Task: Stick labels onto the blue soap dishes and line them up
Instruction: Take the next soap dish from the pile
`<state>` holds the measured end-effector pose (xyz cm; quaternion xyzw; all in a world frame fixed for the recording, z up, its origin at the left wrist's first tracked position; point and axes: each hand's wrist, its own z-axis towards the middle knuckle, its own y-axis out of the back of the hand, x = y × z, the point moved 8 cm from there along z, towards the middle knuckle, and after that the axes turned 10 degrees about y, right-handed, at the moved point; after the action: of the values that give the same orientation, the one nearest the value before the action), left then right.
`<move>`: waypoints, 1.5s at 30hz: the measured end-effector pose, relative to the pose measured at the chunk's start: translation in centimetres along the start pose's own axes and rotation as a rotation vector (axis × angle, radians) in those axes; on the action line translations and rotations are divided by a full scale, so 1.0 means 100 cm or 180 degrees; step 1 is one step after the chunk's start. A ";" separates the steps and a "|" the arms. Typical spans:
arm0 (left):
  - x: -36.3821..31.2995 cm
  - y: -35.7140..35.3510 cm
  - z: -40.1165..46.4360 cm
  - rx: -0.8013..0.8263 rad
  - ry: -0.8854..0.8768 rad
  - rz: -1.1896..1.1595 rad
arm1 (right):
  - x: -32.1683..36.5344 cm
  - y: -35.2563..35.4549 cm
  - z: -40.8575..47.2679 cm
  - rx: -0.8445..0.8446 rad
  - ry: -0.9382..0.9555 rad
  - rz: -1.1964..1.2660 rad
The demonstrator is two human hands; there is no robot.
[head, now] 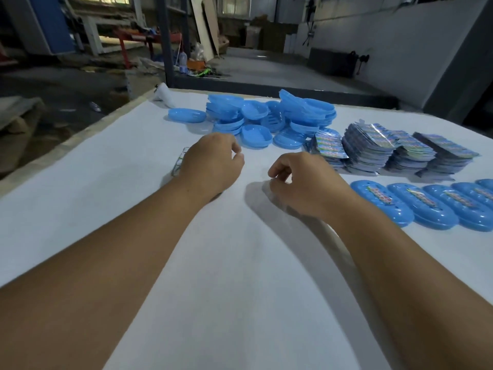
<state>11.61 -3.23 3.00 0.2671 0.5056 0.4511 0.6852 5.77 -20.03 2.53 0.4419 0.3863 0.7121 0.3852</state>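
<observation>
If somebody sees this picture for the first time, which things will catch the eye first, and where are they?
First, the two bare forearms reaching over the white table, with the left hand and right hand loosely curled at its centre. Behind them lies a loose heap of blue soap dishes. To the right stand stacks of shiny labels, and nearer, a row of labelled dishes.

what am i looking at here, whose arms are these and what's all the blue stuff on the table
There is no machine: a camera worn on a person's head looks down at their own bare arms. The left hand and right hand hover with loosely curled fingers; neither visibly holds anything. On the white table lie a pile of unlabelled blue soap dishes, stacks of shiny labels, and a row of labelled dishes at the right.
</observation>
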 end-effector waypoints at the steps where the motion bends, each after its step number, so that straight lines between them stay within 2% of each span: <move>1: -0.008 -0.006 0.005 0.0030 -0.0137 0.0126 | -0.001 0.001 0.000 -0.0043 0.0009 0.0026; 9: -0.045 -0.045 0.040 0.0282 -0.0549 0.0967 | -0.002 0.006 -0.004 -0.0139 0.0087 0.0173; 12: -0.047 -0.051 0.047 0.0300 -0.0566 0.0964 | -0.005 0.009 -0.004 -0.0185 0.0077 0.0172; 15: -0.048 -0.048 0.047 0.0064 -0.0594 0.0857 | -0.008 0.011 -0.005 -0.0242 0.0027 0.0211; 20: -0.046 -0.032 0.036 -0.0015 -0.0284 -0.0066 | -0.012 0.014 -0.005 -0.0311 -0.0022 0.0244; 23: -0.038 -0.013 0.023 0.0118 0.0005 -0.1003 | -0.014 0.017 -0.003 -0.0405 -0.0048 0.0200; 25: -0.029 -0.004 0.013 0.0334 0.0519 -0.1937 | -0.013 0.021 -0.003 -0.0525 -0.0038 0.0155; 29: -0.015 -0.009 -0.018 0.1145 0.1732 -0.3509 | -0.005 0.029 -0.005 -0.0800 0.0118 0.0238; 31: -0.011 -0.010 -0.028 0.1383 0.1961 -0.3876 | -0.004 0.029 -0.005 -0.0847 0.0166 0.0321; 34: -0.006 -0.009 -0.038 0.1573 0.2057 -0.4008 | -0.003 0.023 -0.004 -0.0711 0.0201 0.0378; 37: -0.003 -0.008 -0.041 0.1688 0.2075 -0.3948 | -0.003 0.018 -0.004 -0.0602 0.0184 0.0473; 39: 0.002 -0.001 -0.038 0.1606 0.1946 -0.3590 | -0.007 0.016 -0.003 -0.0573 0.0116 0.0569; 41: 0.010 0.015 -0.027 0.1163 0.1260 -0.2235 | -0.010 0.012 -0.003 -0.0469 0.0062 0.0567; 43: 0.016 0.038 -0.016 0.0186 0.0562 -0.0610 | -0.013 0.006 -0.003 -0.0286 0.0035 0.0375; 45: 0.021 0.053 -0.012 -0.0380 0.0390 0.0049 | -0.013 0.001 -0.003 -0.0106 0.0031 0.0179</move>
<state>8.82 0.91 6.02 0.2016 0.5168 0.5012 0.6642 5.90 -21.31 2.08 0.4427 0.3638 0.7311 0.3705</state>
